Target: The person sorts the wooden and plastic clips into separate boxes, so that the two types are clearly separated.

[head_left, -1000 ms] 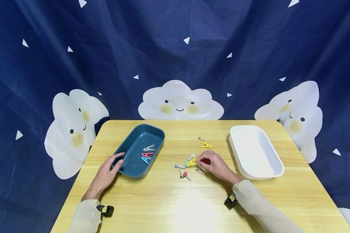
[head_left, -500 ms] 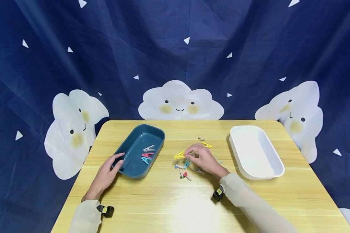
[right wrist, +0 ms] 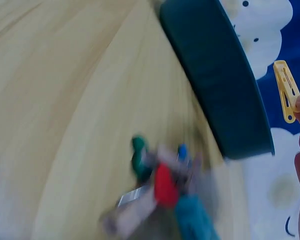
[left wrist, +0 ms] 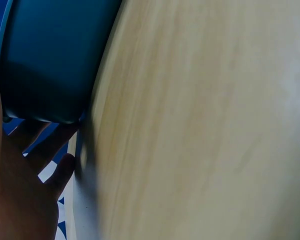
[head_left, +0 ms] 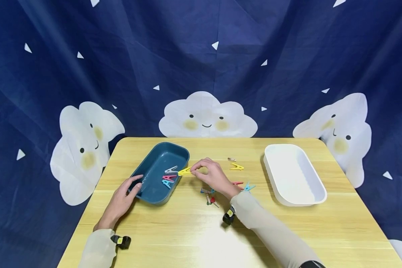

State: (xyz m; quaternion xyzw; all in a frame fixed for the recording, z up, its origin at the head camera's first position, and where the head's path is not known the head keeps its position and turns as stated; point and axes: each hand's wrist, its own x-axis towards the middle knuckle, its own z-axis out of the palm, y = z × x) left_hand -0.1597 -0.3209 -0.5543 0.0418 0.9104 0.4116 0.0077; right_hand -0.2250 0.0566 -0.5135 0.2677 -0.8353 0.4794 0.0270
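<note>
My right hand [head_left: 215,176] pinches a yellow clothespin [head_left: 184,171] between thumb and fingertips, over the right rim of the dark blue tray [head_left: 157,153]. In the right wrist view this yellow clothespin [right wrist: 286,90] shows above the level of the tray rim. My left hand [head_left: 120,200] holds the tray's near left corner; in the left wrist view its fingers lie against the outer wall. Inside the tray lie a white clothespin [head_left: 171,169], a red clothespin [head_left: 169,178] and a light blue clothespin [head_left: 167,183].
Small wooden clips with coloured ornaments [head_left: 208,199] lie mid-table. Right of them are a red clothespin [head_left: 237,183] and a light blue clothespin [head_left: 249,187]. Farther back lie another yellow clothespin [head_left: 236,166] and a small wooden clip [head_left: 232,159]. A white tray [head_left: 269,175] stands at right.
My right hand has taken the yellow clothespin from the pile and carried it left to the blue tray's rim. Some clothespins by the pile now lie farther right. My left hand stays put.
</note>
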